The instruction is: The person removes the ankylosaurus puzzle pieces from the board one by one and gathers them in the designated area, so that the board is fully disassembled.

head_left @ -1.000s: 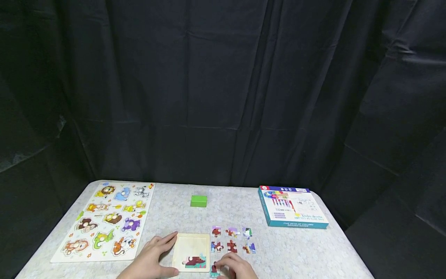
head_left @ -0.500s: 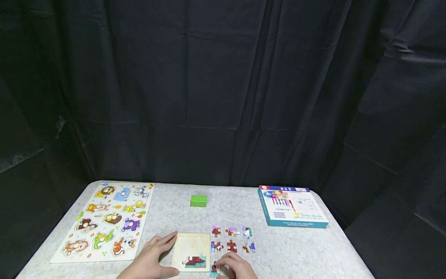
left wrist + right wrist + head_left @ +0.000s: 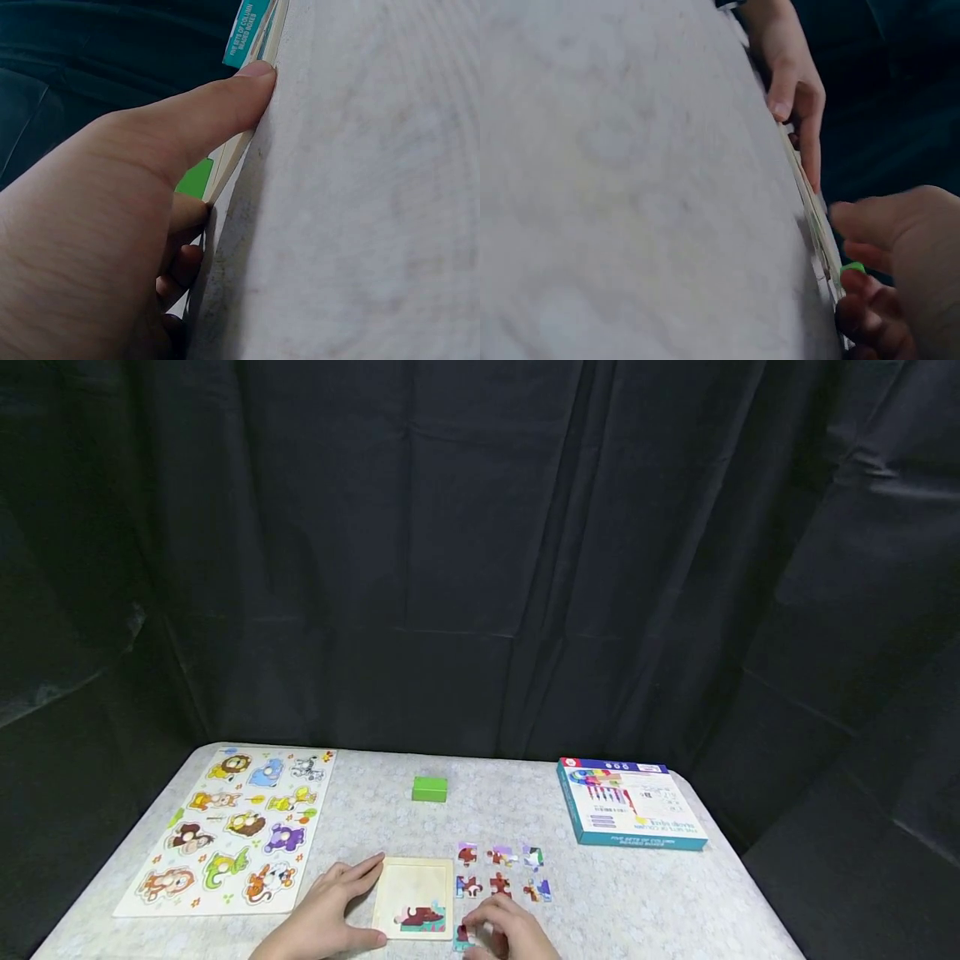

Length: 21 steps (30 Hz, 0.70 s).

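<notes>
In the head view my left hand (image 3: 330,906) spans the left edge of a square wooden puzzle tray (image 3: 412,862), thumb at the near corner and fingertips at the far one. Joined pieces (image 3: 422,917) with a brown and teal picture lie low in the tray. Just right of the tray is a loose jigsaw piece (image 3: 461,933), brown and teal, flat on the table. My right hand (image 3: 512,928) is bent over it, fingertips at its edge. In the right wrist view the thumb stands apart from the fingers; the piece is hidden there.
Several loose jigsaw pieces (image 3: 500,884) lie in two rows beyond my right hand. A green block (image 3: 430,789) stands farther back. On the left lies an animal peg puzzle board (image 3: 281,902); a flat boxed set (image 3: 637,806) is at the back right. A black curtain (image 3: 465,568) hangs behind.
The head view has shifted slightly. Both hands, the tray and the loose piece keep their places.
</notes>
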{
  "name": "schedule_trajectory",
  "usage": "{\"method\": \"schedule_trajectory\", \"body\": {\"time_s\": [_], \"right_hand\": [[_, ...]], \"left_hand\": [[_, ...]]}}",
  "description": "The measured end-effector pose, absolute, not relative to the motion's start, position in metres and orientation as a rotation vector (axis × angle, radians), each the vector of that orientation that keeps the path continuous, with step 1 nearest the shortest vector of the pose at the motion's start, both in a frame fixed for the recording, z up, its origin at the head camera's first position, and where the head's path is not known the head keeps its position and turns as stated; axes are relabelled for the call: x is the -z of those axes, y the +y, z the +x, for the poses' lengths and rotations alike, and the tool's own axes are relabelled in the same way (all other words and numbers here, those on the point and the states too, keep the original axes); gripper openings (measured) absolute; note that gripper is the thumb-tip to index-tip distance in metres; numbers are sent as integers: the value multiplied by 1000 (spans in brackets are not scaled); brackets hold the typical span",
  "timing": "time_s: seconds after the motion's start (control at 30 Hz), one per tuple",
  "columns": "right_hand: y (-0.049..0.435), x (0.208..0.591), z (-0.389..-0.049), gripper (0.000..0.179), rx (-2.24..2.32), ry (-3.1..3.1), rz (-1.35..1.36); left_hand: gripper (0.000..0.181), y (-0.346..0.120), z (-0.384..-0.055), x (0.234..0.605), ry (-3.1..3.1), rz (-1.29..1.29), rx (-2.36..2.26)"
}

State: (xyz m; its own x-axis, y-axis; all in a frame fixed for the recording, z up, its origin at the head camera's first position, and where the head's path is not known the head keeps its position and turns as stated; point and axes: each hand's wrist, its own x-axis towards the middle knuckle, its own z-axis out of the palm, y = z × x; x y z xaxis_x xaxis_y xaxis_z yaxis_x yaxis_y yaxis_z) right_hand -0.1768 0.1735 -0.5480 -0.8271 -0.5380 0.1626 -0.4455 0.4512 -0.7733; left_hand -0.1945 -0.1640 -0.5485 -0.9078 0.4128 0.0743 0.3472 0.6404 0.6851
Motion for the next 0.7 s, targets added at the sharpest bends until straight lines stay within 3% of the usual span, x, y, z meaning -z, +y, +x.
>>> {"method": "schedule_trajectory", "body": {"time_s": [0.33,0.7], "right_hand": [[148,520,-202,18,1276,2592,-951],[96,522,-222,19,1430,2453,-990]], "left_hand": [[101,-166,-195,551,2756,681,-1133],[99,-167,-198,553,2763,670,-1110]]}}
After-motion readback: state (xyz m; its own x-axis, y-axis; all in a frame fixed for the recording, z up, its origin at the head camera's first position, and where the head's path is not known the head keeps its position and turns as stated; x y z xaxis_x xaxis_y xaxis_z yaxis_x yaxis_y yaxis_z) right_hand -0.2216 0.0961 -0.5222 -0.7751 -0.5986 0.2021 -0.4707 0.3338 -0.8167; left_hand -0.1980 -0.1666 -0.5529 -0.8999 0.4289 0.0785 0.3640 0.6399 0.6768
